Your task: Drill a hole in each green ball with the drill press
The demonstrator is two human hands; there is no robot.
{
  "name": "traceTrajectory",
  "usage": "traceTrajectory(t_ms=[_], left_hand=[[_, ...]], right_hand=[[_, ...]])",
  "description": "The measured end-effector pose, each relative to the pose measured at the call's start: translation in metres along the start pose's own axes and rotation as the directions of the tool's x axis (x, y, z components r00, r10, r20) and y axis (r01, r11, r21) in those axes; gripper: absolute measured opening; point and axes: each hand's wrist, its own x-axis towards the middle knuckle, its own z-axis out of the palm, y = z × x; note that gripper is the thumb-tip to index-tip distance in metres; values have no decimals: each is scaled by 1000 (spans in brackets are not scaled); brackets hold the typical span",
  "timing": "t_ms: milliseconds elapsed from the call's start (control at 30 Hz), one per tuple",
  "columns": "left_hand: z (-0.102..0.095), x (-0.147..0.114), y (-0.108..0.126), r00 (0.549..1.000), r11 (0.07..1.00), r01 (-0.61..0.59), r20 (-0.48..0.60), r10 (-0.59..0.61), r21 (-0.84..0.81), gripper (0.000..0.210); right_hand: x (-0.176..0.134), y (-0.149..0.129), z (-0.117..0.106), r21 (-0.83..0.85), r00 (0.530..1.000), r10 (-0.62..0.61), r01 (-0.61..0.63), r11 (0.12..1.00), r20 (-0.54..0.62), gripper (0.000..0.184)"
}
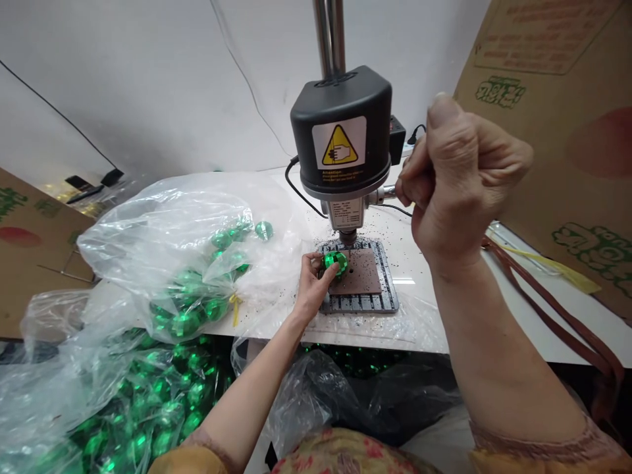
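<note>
Green faceted ball at a bench drill press.
The left hand's grip pinches it at the brown board's left side; the right hand's grip is curled around the feed lever.

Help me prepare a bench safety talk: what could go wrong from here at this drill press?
The bare left hand holds the green faceted ball close to the chuck, so it could be hurt, as the warning label suggests.
Only that hand visibly steadies the round ball, so the ball might slip or spin.
The clear plastic bag spreads close to the baseplate; a loose fold could perhaps snag.
</note>
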Motion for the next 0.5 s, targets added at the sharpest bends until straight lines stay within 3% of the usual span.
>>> traceTrajectory(t_ms=[200,500], left_hand=[[1,11,-11,991,998,-50,130,45,42,61],[15,18,-14,984,990,-94,158,77,109,56]], right_hand=[[0,3,2,-8,999,-20,20,1000,-34,49],[-1,4,2,-4,1000,-10,10,1000,-27,46]])
